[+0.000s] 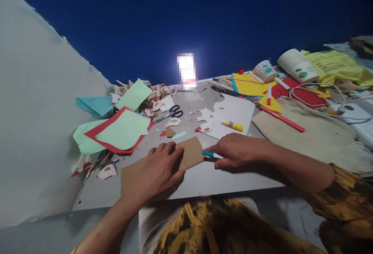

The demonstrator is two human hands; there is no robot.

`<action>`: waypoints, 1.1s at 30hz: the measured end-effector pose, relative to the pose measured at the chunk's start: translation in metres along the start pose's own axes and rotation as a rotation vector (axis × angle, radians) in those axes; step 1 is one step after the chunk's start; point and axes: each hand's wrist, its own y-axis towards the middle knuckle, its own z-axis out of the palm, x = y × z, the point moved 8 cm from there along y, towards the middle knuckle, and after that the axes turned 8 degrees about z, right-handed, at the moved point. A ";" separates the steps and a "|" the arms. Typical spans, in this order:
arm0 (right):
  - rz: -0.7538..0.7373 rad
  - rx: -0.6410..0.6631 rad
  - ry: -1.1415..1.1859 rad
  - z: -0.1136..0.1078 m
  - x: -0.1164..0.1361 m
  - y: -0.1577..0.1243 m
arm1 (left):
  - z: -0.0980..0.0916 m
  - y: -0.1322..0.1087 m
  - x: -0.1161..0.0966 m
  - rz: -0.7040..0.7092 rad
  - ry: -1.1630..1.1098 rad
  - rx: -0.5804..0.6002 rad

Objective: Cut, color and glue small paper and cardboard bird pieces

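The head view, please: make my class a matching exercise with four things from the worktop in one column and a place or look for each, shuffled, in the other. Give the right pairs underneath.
Things
1. Brown cardboard
2. Glue stick
3. Scissors
4. Pen-like tool

Places and looks
A. Black-handled, left of the white sheet
B. In the right hand, with a teal end
C. Lying on the white sheet, yellow
D. Under the left hand

Right pairs: 1-D, 2-C, 3-A, 4-B

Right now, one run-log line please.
left hand: resting on brown cardboard | right hand: holding teal-and-white marker | glue stick: on white paper
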 end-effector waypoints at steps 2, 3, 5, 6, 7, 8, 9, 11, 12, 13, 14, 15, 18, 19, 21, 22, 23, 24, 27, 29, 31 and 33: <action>0.008 -0.003 -0.014 0.001 0.000 0.000 | 0.001 -0.001 0.001 0.007 0.000 0.005; 0.011 -0.004 -0.019 0.001 0.001 0.000 | 0.002 -0.002 0.001 0.011 -0.001 0.009; 0.012 -0.004 -0.022 0.001 0.002 0.000 | 0.003 -0.003 0.002 0.015 -0.001 0.010; 0.014 -0.002 -0.020 0.001 0.002 -0.001 | 0.004 -0.003 0.002 0.014 -0.001 0.009; 0.018 0.000 -0.019 0.001 0.002 -0.001 | 0.004 -0.003 0.003 0.012 0.001 0.005; 0.023 0.002 -0.016 0.000 0.002 -0.001 | 0.004 -0.003 0.003 0.010 0.002 0.001; 0.028 0.004 -0.012 0.000 0.002 -0.001 | 0.004 -0.003 0.003 0.008 0.003 -0.002; 0.032 0.006 -0.002 -0.001 0.002 -0.001 | 0.004 -0.003 0.003 0.008 0.002 -0.005; 0.033 0.007 0.003 -0.001 0.003 -0.001 | 0.004 -0.003 0.002 0.010 0.000 -0.005; 0.034 0.005 0.007 -0.001 0.002 -0.001 | 0.004 -0.003 0.002 0.010 -0.002 -0.003; 0.034 0.004 0.009 -0.001 0.002 -0.001 | 0.004 -0.002 0.003 0.010 -0.003 0.001; 0.033 0.002 0.008 0.000 0.002 -0.001 | 0.004 -0.002 0.003 0.010 -0.005 0.006; 0.016 -0.009 0.007 0.001 0.002 -0.002 | 0.002 -0.002 0.004 -0.002 -0.011 0.015; 0.009 -0.011 0.012 0.001 0.002 -0.002 | 0.002 -0.002 0.004 -0.006 -0.013 0.016; 0.004 -0.011 0.047 -0.001 -0.001 -0.002 | 0.002 -0.002 0.004 -0.006 -0.020 0.012; 0.010 -0.026 0.087 -0.004 -0.004 -0.002 | 0.001 -0.002 0.003 -0.006 -0.022 0.005; 0.027 -0.069 0.145 -0.010 -0.009 -0.001 | 0.001 -0.002 0.003 -0.003 -0.024 -0.002; 0.056 -0.152 0.216 -0.019 -0.015 -0.001 | 0.001 -0.002 0.003 -0.001 -0.026 -0.009; 0.146 -0.550 0.424 -0.051 -0.038 -0.007 | 0.000 -0.002 0.002 0.010 -0.028 -0.032; 0.152 -0.720 0.545 -0.058 -0.045 -0.011 | 0.001 -0.003 0.002 0.014 -0.031 -0.039; 0.124 -0.728 0.674 -0.050 -0.046 -0.008 | 0.002 -0.004 0.003 0.016 -0.036 -0.050; 0.083 -0.684 0.781 -0.038 -0.042 -0.001 | 0.002 -0.004 0.004 0.024 -0.043 -0.065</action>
